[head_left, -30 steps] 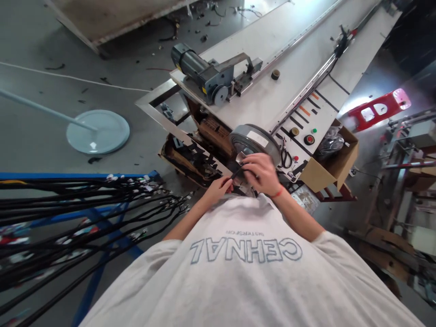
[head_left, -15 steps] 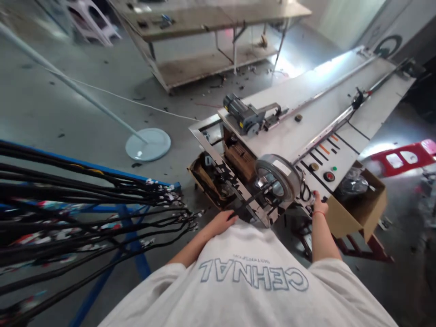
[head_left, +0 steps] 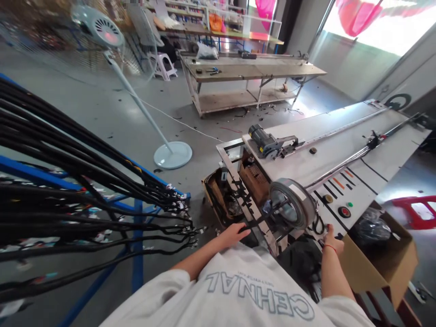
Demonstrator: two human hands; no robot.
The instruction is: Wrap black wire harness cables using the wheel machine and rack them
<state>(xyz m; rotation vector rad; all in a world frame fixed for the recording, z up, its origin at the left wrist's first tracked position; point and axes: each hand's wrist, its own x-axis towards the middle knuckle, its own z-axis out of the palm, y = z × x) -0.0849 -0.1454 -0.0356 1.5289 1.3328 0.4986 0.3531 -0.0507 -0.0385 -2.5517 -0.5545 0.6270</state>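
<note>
My left hand (head_left: 235, 233) is closed around the end of a black taped cable (head_left: 256, 221). The cable runs up to the hub of a tape-winding wheel (head_left: 295, 204) mounted at the near end of a white machine table (head_left: 327, 168). At the table's near right corner, my right hand (head_left: 333, 240) has its fingers bent in by the edge. What they grip, if anything, is hidden. Just left of that hand lies a pair of scissors (head_left: 319, 223). A red push button (head_left: 344, 212) sits on the tabletop above it.
Bundles of black cable harnesses (head_left: 102, 181) hang on a blue rack (head_left: 138, 236) at my left. An open cardboard box (head_left: 361, 263) stands at my right. A fan base (head_left: 173, 155), a workbench (head_left: 259, 72) and a red plastic stool (head_left: 415, 211) are farther off.
My view has tilted up, so the machine, rack and hands sit lower and the fan head and far shelves show. Both hands keep about the same places at the machine.
</note>
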